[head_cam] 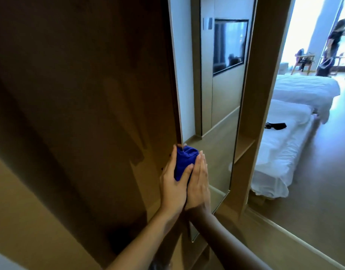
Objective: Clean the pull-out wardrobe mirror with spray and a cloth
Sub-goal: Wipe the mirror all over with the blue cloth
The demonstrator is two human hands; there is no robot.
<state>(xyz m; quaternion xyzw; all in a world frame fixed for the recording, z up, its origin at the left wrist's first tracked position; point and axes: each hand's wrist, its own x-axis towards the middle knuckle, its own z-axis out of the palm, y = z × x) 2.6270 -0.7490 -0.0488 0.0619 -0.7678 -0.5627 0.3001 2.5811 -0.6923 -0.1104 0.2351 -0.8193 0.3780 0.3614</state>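
- Mirror (216, 114): a tall narrow pane seen at a steep angle, running from top centre of the frame down to lower centre. It reflects a wall, floor and a dark screen (229, 45).
- Cloth (184, 160): blue, bunched, at the mirror's left edge, just below centre of the frame.
- Left hand (172, 189): fingers curled round the cloth from the left, thumb laid across it.
- Right hand (199, 184): fingers straight and together, flat against the cloth's right side and the glass. Its forearm is in shadow.
- Wardrobe panel (89, 94): dark brown, filling the left half, hard against the mirror's left edge.
- Wooden upright (253, 114): just right of the mirror, with a shelf (243, 147) behind the glass.
- Bed (284, 149): white linen, right of the upright, a black item (276, 126) lying on it.
- Upper right: another person (331, 47) near a bright window, and a chair (303, 59).
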